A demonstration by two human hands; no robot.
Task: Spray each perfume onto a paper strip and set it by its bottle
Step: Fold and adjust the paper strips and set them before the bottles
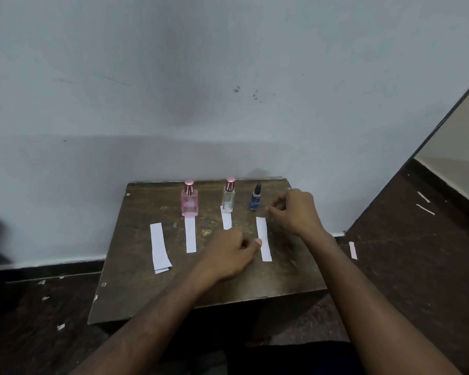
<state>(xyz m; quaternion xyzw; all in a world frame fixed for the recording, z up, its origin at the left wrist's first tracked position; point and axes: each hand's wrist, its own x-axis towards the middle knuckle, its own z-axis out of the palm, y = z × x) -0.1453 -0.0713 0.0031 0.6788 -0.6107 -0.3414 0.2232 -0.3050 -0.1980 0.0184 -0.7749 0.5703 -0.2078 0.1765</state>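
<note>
Three perfume bottles stand in a row at the back of the small wooden table point(136, 299): a pink bottle point(189, 202), a clear bottle point(228, 197) and a small blue bottle point(255, 198). A paper strip point(190, 234) lies in front of the pink bottle. A second strip point(226, 220) lies in front of the clear one. A third strip point(264, 246) lies near the blue bottle. My left hand point(228, 254) has curled fingers and pinches that third strip's left edge with the thumb. My right hand point(295, 212) hovers just right of the blue bottle, loosely curled and holding nothing.
Spare paper strips point(159, 246) lie stacked at the table's left. A pale wall point(228, 104) stands right behind the table. Paper scraps point(352, 250) lie scattered on the dark floor on both sides.
</note>
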